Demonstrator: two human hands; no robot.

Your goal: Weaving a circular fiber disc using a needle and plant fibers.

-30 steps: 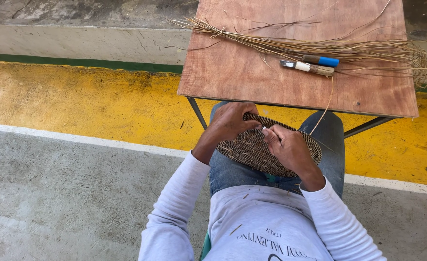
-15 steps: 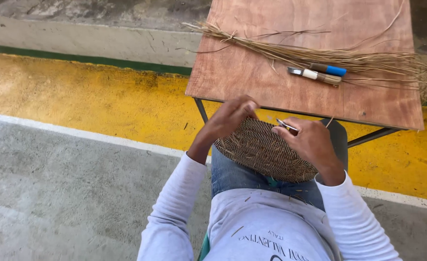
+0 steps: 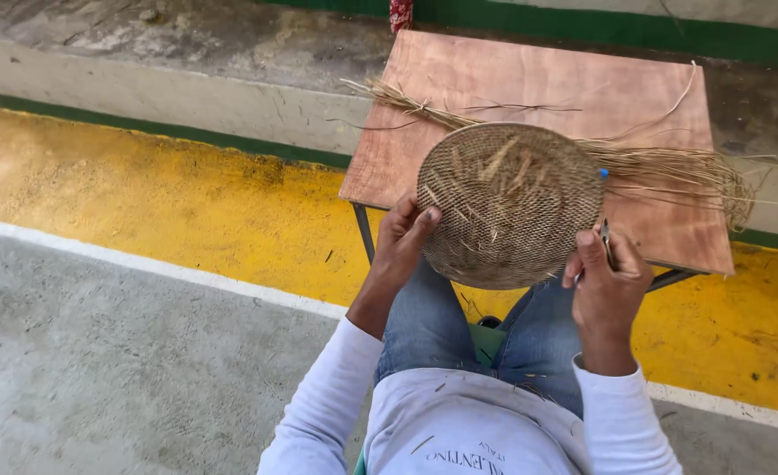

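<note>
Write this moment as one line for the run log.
left hand: holds woven disc edge | right hand: holds disc and small tool | behind: wooden table, straw bundle

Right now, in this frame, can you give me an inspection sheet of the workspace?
Surface: brown wooden table on metal legs.
Job's things: round woven disc, held up tilted over the table's near edge.
Clutter: bundle of dry straw fibres lying across the table.
Hands: left hand grips the disc's left rim; right hand is at its right rim and also holds a thin tool.
Cables: nothing seen.
Surroundings: yellow painted strip, grey concrete floor, green band along the wall.
</note>
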